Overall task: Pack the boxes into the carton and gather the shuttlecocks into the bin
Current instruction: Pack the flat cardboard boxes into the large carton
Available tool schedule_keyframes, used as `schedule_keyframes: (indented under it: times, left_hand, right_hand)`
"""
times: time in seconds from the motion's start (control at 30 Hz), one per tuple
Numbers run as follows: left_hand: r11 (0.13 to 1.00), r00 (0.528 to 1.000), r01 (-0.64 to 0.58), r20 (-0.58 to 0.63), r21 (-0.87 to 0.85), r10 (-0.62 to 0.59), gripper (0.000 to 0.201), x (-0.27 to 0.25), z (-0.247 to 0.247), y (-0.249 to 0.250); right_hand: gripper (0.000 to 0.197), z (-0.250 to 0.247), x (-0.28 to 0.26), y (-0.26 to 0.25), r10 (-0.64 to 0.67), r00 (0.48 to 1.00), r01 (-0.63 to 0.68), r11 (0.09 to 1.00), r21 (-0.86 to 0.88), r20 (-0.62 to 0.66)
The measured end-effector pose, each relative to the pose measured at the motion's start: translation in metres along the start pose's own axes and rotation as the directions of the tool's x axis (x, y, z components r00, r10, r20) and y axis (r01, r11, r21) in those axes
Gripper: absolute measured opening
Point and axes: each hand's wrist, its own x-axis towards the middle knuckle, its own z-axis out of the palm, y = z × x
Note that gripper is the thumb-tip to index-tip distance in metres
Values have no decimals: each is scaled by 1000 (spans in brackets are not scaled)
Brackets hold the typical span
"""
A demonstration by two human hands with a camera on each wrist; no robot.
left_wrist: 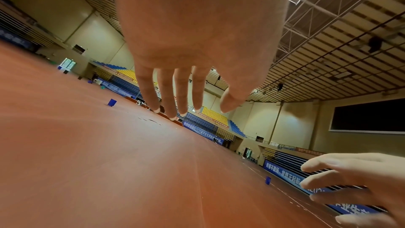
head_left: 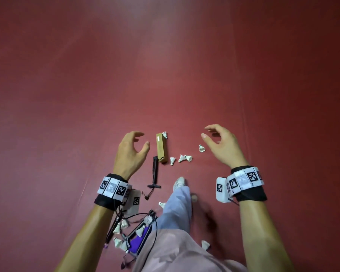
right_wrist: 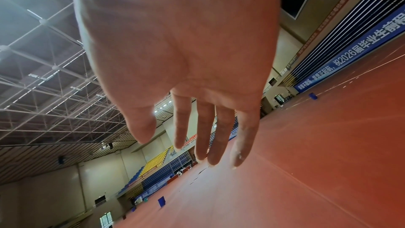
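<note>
In the head view a long tan box (head_left: 161,148) lies on the red floor between my hands. Several white shuttlecocks are scattered around it: one (head_left: 164,134) at its far end, one (head_left: 172,160) by its near end, a pair (head_left: 185,158) to the right, and one (head_left: 201,148) under my right hand. My left hand (head_left: 143,138) hovers left of the box, fingers loosely curved, empty. My right hand (head_left: 205,132) hovers to the right, also empty. The wrist views show the relaxed fingers (left_wrist: 175,93) (right_wrist: 203,127) holding nothing. No carton is in view.
A black T-handled rod (head_left: 155,172) lies below the box. My foot (head_left: 179,182) stands near it. Rackets, a purple bag (head_left: 135,242) and more shuttlecocks (head_left: 124,224) lie by my legs. Small blue bins (left_wrist: 112,102) (right_wrist: 161,201) stand far off on the court.
</note>
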Motion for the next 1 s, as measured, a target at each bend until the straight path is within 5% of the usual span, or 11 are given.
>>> schedule_keyframes:
  times: [0.37, 0.53, 0.7, 0.8, 1.0]
  left_hand:
    - [998, 989, -38, 144, 46, 31, 41, 340, 86, -32]
    - [990, 965, -56, 263, 127, 20, 48, 423, 118, -53]
    - [971, 905, 122, 379, 204, -193, 53, 455, 183, -121]
    - [899, 795, 262, 449, 350, -407, 56, 443, 236, -181]
    - [725, 585, 272, 490, 632, -646, 73, 389, 359, -335]
  right_hand:
    - [27, 26, 279, 47, 165, 986, -167, 980, -112, -33]
    - [29, 47, 339, 65, 219, 975, -208, 962, -176, 43]
    - [30, 97, 385, 114, 295, 936, -251, 941, -226, 191]
    - [31, 151, 404, 170, 392, 857, -301, 908, -292, 335]
    - [38, 274, 419, 334, 549, 569, -261, 826, -499, 612]
